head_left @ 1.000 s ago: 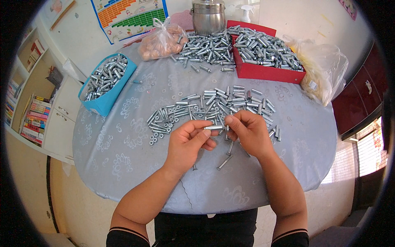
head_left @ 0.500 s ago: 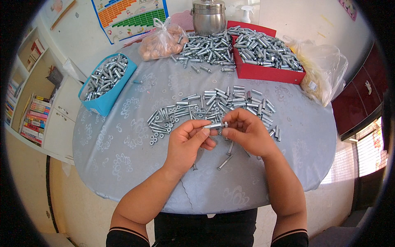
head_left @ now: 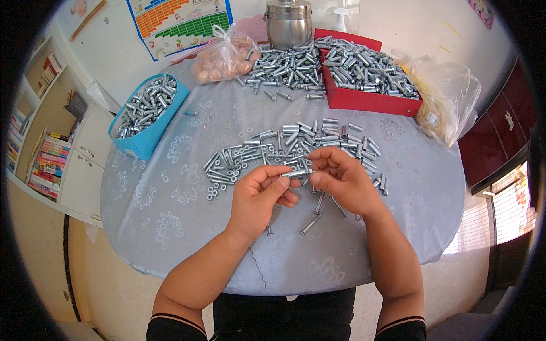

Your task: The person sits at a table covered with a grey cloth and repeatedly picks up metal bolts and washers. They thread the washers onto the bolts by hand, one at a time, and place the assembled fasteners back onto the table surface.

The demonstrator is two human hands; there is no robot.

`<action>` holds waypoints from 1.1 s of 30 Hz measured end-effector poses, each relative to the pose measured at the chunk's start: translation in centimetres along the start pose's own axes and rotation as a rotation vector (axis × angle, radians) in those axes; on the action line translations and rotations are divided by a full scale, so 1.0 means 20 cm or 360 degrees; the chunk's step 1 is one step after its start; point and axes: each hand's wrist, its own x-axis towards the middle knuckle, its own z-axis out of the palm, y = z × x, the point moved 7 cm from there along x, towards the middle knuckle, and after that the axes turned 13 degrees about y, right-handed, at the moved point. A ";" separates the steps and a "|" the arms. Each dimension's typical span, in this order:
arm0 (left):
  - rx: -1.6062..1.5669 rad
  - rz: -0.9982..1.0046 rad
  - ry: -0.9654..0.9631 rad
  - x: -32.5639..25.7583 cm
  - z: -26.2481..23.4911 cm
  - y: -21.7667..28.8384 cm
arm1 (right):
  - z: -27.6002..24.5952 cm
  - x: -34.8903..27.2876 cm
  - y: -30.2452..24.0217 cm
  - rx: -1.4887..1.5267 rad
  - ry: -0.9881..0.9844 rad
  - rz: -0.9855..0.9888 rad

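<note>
An expansion bolt [head_left: 296,172] with a shiny metal sleeve lies crosswise between my two hands, over the near side of a loose pile. My left hand [head_left: 259,196] pinches the sleeve between thumb and fingers. At the bolt's right end, the curled thumb and fingers of my right hand [head_left: 344,182] close round the nut end, which they partly cover. Just beyond my hands spread loose metal sleeves [head_left: 330,135], with small nuts [head_left: 214,191] and bolts to the left. A few long bolts [head_left: 311,224] lie on the cloth below my hands.
A blue bin [head_left: 153,136] full of bolts stands at the left, a heaped red box [head_left: 372,103] at the back right. Behind are another bolt pile [head_left: 287,68], a knotted plastic bag [head_left: 224,62], a steel pot [head_left: 289,25] and a clear bag [head_left: 446,108]. A grey tablecloth [head_left: 187,238] covers the table.
The fingers of my right hand have shifted slightly at the bolt's right end. My left hand holds the sleeve in the same place.
</note>
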 end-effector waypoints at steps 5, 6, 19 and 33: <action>0.0003 0.0008 -0.0004 0.00 0.00 0.00 | -0.03 0.01 0.01 -0.0284 -0.0099 0.0056; -0.0001 0.0004 -0.0004 0.00 0.00 0.00 | -0.03 0.01 0.00 -0.0190 -0.0053 0.0012; -0.0007 -0.0002 -0.0004 0.00 0.00 0.00 | -0.01 -0.01 -0.01 0.0002 -0.0076 0.0078; 0.0002 0.0011 -0.0002 0.00 0.00 0.00 | 0.02 -0.02 0.00 0.0082 -0.0128 0.0077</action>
